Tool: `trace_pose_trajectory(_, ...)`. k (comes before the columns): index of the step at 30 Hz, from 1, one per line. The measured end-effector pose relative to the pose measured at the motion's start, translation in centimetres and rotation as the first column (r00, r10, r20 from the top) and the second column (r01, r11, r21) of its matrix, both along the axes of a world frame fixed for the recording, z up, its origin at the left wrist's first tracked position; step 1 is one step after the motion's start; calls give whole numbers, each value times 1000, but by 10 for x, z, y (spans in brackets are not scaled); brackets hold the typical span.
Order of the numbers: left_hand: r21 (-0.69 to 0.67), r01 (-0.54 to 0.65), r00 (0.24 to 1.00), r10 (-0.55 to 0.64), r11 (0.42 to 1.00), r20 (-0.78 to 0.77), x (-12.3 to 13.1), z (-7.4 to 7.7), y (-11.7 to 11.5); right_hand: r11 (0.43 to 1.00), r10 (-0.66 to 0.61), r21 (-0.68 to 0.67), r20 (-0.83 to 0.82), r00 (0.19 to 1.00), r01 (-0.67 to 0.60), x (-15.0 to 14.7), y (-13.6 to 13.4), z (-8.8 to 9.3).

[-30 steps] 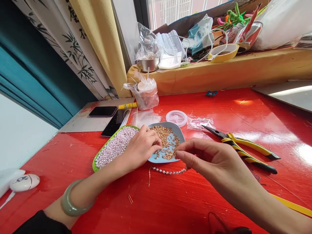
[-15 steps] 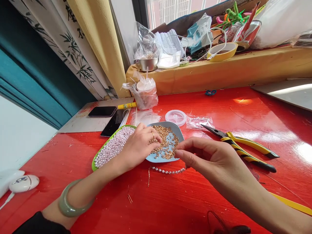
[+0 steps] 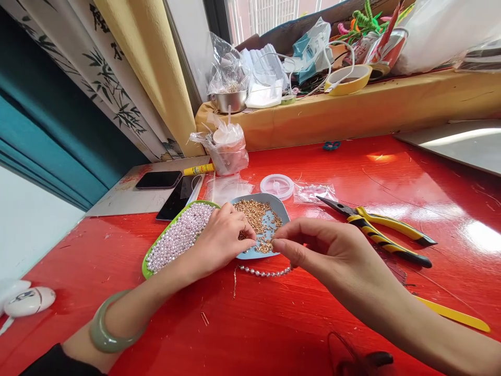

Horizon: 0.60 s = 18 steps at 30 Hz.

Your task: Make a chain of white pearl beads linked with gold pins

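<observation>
1. Many gold beads [image 3: 253,211] lie in the blue tray [image 3: 281,202] by the left hand [image 3: 224,235], whose grip I cannot tell.
2. Right hand [image 3: 326,250]: thumb and forefinger pinched together.
3. The pearl strand [image 3: 263,273] lies on the tabletop [image 3: 250,326], one end near that hand.

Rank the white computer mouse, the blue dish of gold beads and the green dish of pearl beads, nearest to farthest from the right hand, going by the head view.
1. Blue dish: just left of the right hand, by its fingertips.
2. Green dish: farther left, past the blue dish.
3. White computer mouse: far left, near the picture's edge.
</observation>
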<state>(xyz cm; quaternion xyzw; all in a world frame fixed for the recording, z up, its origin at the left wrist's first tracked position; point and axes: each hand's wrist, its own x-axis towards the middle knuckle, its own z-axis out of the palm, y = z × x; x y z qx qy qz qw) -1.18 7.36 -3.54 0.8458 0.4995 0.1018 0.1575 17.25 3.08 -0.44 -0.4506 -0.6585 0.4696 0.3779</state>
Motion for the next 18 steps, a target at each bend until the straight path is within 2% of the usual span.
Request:
trace_pose_trajectory(7,22,15,996,-17,1000,90,0,-1,0,1000,3,-1,-3,1000,-3,0,-1,0)
trace_pose_trajectory(18,22,19,999,-19,1000,33,7,-3,0,1000,8,-2,27,1000,-8,0,0,0)
